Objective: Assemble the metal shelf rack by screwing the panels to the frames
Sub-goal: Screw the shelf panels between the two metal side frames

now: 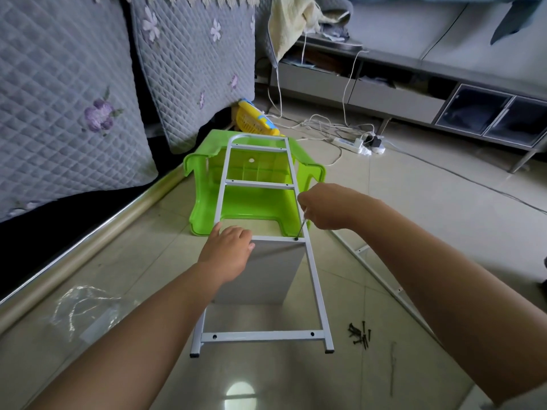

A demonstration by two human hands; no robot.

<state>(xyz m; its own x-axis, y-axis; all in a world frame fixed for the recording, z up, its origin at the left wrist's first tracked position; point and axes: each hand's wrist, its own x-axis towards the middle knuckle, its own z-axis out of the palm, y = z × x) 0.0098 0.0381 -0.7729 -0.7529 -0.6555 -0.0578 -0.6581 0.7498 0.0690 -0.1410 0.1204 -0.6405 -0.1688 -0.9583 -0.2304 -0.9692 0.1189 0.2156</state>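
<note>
Fingers of the right hand [327, 207] pinching a screwdriver [301, 227] on a screw [296, 238] through frame [313, 270] into panel [266, 270], left hand [229, 250] flat, bracing; risk of slipping off if tilted.

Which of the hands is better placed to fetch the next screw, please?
The right hand: the loose screws lie on the floor on its side of the frame, while the left hand rests on the panel, steadying it.
</note>
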